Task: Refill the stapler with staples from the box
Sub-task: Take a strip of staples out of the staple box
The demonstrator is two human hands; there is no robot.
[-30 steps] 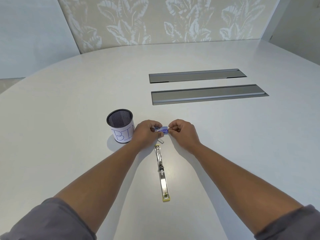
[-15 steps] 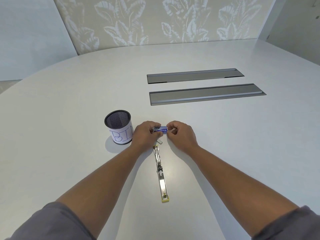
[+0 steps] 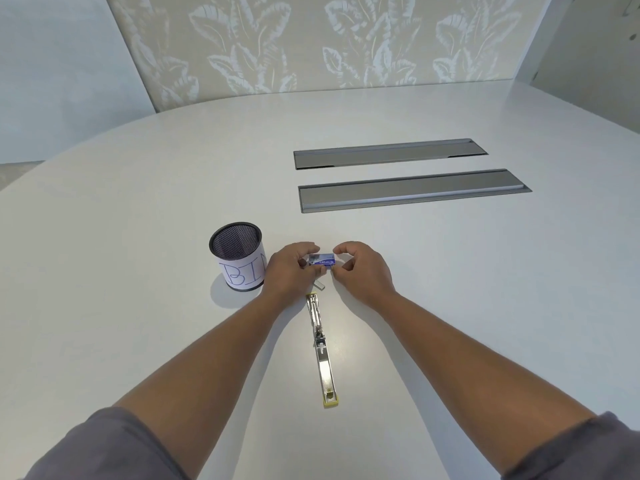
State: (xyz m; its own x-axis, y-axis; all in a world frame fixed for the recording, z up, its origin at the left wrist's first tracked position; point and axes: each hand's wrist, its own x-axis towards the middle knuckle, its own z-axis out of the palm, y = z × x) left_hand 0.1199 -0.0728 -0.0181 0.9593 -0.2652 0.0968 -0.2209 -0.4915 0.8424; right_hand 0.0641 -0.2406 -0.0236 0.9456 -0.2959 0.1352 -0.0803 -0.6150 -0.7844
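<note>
A small blue staple box (image 3: 322, 260) is held just above the white table (image 3: 138, 237) between both hands. My left hand (image 3: 287, 271) pinches its left end and my right hand (image 3: 360, 268) pinches its right end. Below the hands the stapler (image 3: 321, 348) lies flat, opened out lengthwise, its metal channel facing up and a yellow end nearest me. A short grey strip of staples (image 3: 319, 285) lies on the table just beyond the stapler's far tip, partly under my left hand.
A black mesh cup (image 3: 239, 256) with a white paper label reading "BIN" stands just left of my left hand. Two long grey cable hatches (image 3: 412, 190) are set into the table further back.
Both hands have stayed on the staple box, and the box now shows its blue top more fully. The stapler and the cup have not moved.
</note>
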